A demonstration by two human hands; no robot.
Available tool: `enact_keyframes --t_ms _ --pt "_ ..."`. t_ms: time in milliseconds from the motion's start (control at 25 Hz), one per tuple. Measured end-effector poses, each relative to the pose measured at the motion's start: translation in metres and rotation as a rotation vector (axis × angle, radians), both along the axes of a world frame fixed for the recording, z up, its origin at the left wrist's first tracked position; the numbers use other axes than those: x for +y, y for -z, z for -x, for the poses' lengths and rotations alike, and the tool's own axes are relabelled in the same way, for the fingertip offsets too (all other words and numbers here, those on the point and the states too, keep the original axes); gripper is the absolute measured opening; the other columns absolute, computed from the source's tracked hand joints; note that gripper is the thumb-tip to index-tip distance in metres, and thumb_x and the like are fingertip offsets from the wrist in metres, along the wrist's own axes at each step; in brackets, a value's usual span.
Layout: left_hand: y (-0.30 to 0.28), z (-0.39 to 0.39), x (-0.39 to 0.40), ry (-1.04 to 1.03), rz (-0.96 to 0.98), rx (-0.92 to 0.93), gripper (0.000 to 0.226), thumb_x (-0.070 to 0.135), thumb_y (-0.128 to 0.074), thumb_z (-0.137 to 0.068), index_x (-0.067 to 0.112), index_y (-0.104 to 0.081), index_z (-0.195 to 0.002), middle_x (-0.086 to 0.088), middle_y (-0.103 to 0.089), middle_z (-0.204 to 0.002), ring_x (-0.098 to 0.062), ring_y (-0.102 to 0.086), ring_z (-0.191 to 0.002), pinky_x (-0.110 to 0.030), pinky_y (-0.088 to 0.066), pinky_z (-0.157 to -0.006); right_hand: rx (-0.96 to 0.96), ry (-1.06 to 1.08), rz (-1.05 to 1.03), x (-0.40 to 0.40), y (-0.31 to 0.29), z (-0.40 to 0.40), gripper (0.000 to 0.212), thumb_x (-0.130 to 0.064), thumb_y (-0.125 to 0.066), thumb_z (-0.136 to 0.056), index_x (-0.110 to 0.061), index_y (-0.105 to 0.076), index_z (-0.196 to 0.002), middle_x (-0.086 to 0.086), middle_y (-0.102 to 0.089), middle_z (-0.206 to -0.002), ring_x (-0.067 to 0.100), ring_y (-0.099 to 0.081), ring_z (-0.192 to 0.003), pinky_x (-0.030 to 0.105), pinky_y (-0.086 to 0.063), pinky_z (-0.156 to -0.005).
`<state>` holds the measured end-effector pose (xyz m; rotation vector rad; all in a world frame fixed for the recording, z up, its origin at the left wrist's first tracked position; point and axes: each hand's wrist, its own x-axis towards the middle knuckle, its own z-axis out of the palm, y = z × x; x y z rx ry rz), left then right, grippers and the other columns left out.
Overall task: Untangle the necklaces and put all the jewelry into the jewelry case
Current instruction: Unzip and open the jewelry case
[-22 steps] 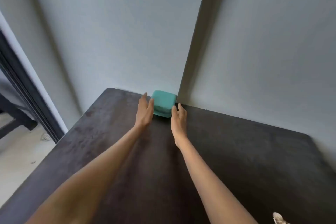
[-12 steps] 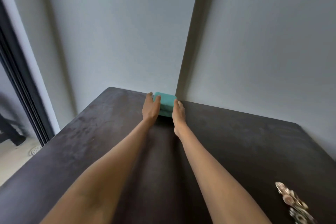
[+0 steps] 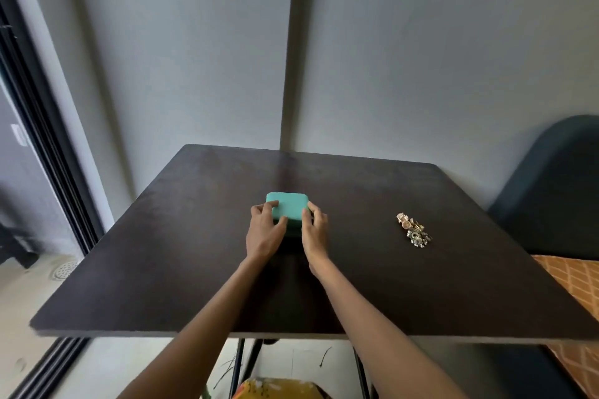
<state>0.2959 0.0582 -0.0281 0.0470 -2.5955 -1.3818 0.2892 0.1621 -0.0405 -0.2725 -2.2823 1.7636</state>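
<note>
A teal jewelry case [image 3: 287, 208] with its lid closed sits near the middle of the dark table [image 3: 162, 269]. My left hand [image 3: 264, 232] grips its left side, fingers curled over the lid edge. My right hand [image 3: 315, 233] grips its right side, thumb on the lid. A tangled heap of gold and silver jewelry [image 3: 414, 230] lies on the table to the right of the case, apart from both hands.
Grey walls meet in a corner behind the table. A dark blue chair back [image 3: 557, 185] stands at the right, with an orange patterned surface [image 3: 570, 282] below it. A dark door frame [image 3: 42, 126] runs down the left. Table legs and floor show under the near edge.
The case has come from the far corner of the table toward the middle, held between both hands. The view has pulled back, so the jewelry heap and the near table edge show.
</note>
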Motion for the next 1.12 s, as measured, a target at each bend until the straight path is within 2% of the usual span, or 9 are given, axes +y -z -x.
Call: enact_keyframes --t_ms 120,240,360,480,600,760,840,960,1120 --pt "0.002 -0.018 0.000 -0.023 0.053 0.021 0.041 0.023 -0.042 -0.095 0.017 -0.041 -0.136 -0.005 -0.029 -0.144 -0.020 -0.044 -0.124 -0.036 -0.042 -0.095 0.033 0.016 0.016 0.000 0.005 -0.016 0.038 -0.023 -0.039 -0.099 -0.016 -0.045 -0.136 0.004 -0.048 -0.135 0.020 -0.050 -0.120 0.037 -0.042 -0.101" --pt "0.018 -0.021 -0.001 -0.016 0.393 0.244 0.047 0.022 -0.023 -0.093 0.013 -0.050 -0.130 -0.016 -0.030 -0.148 -0.034 -0.031 -0.137 -0.047 -0.031 -0.111 0.048 0.068 0.083 0.010 0.005 -0.014 0.039 -0.013 -0.035 -0.098 -0.015 -0.043 -0.137 0.004 -0.054 -0.132 0.021 -0.052 -0.118 0.035 -0.041 -0.098" --pt "0.022 -0.014 0.001 0.072 0.558 0.301 0.057 0.032 -0.015 -0.090 0.016 -0.051 -0.130 -0.015 -0.036 -0.147 -0.035 -0.031 -0.137 -0.052 -0.022 -0.113 0.047 0.064 -0.014 0.028 0.006 0.004 0.050 0.004 -0.032 -0.092 -0.010 -0.043 -0.138 0.009 -0.052 -0.135 0.020 -0.049 -0.122 0.027 -0.036 -0.101" --pt "0.021 -0.002 0.004 0.108 0.578 0.293 0.065 0.043 -0.006 -0.087 0.021 -0.044 -0.135 -0.008 -0.034 -0.147 -0.027 -0.026 -0.140 -0.044 -0.012 -0.116 0.033 -0.074 -0.167 0.037 0.005 0.022 0.057 0.010 -0.032 -0.086 -0.008 -0.043 -0.139 0.008 -0.049 -0.140 0.020 -0.046 -0.127 0.020 -0.032 -0.103" --pt "0.023 0.005 0.004 0.124 0.540 0.303 0.067 0.046 -0.005 -0.085 0.025 -0.044 -0.135 -0.003 -0.036 -0.144 -0.022 -0.025 -0.140 -0.040 -0.008 -0.118 0.026 -0.127 -0.260 0.040 0.009 0.039 0.049 0.003 -0.039 -0.089 -0.011 -0.051 -0.135 0.011 -0.055 -0.133 0.024 -0.051 -0.123 0.026 -0.037 -0.102" --pt "0.024 0.006 0.001 0.147 0.464 0.325 0.066 0.046 -0.007 -0.086 0.026 -0.046 -0.134 -0.001 -0.037 -0.144 -0.022 -0.025 -0.140 -0.037 -0.004 -0.119 0.021 -0.132 -0.466 0.042 0.012 0.057 0.039 -0.011 -0.045 -0.091 -0.018 -0.060 -0.126 0.011 -0.064 -0.121 0.030 -0.056 -0.113 0.035 -0.046 -0.093" --pt "0.022 0.004 0.001 0.149 0.464 0.333 0.065 0.044 -0.007 -0.087 0.025 -0.047 -0.134 -0.002 -0.038 -0.144 -0.023 -0.026 -0.139 -0.037 -0.005 -0.119 0.024 -0.130 -0.515 0.043 0.013 0.063 0.035 -0.011 -0.046 -0.092 -0.016 -0.063 -0.122 0.010 -0.065 -0.119 0.031 -0.055 -0.112 0.035 -0.044 -0.091" --pt "0.021 0.001 0.003 0.139 0.523 0.315 0.062 0.040 -0.010 -0.089 0.023 -0.048 -0.134 -0.005 -0.041 -0.142 -0.027 -0.031 -0.137 -0.041 -0.013 -0.118 0.074 -0.062 -0.406 0.045 0.012 0.060 0.023 -0.011 -0.053 -0.091 -0.010 -0.070 -0.106 0.009 -0.070 -0.106 0.029 -0.061 -0.101 0.031 -0.046 -0.082" --pt "0.021 0.001 0.005 0.096 0.589 0.320 0.044 0.016 -0.044 -0.085 0.019 -0.055 -0.127 -0.014 -0.052 -0.132 -0.035 -0.048 -0.124 -0.047 -0.034 -0.108 0.054 0.094 -0.280 0.046 0.009 0.042 0.015 -0.022 -0.065 -0.086 -0.011 -0.075 -0.086 0.005 -0.074 -0.088 0.020 -0.066 -0.082 0.024 -0.041 -0.065"
